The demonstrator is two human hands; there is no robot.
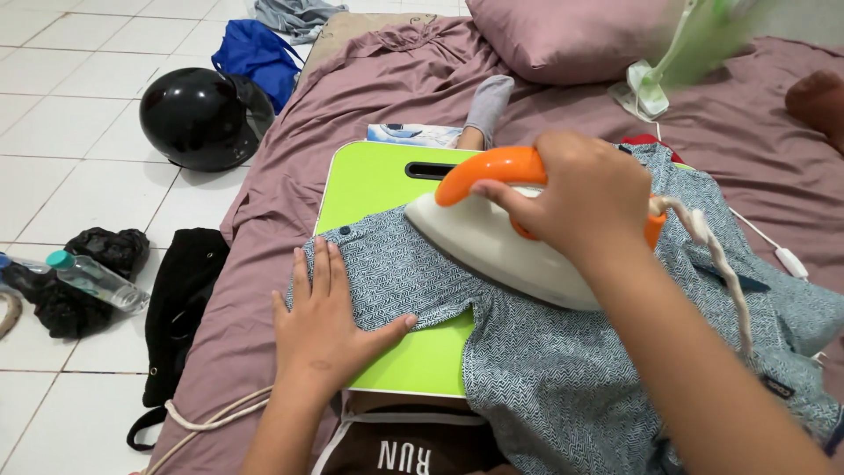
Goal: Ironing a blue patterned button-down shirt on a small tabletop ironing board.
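A blue-and-white patterned shirt [563, 369] lies spread over a lime-green lap board [369, 180] on a mauve bedsheet. My right hand [589, 193] grips the orange handle of a white clothes iron [497, 242], which rests on the shirt. My left hand [321, 321] lies flat, fingers spread, pressing the shirt's sleeve against the board. The iron's braided cord [721, 259] runs back over my right forearm.
A black helmet [200, 117], a blue bag [255, 53], a plastic water bottle [97, 280] and black bags lie on the white tiled floor at left. A pillow [571, 35], a green fan [668, 70] and a socked foot [486, 105] are at the back.
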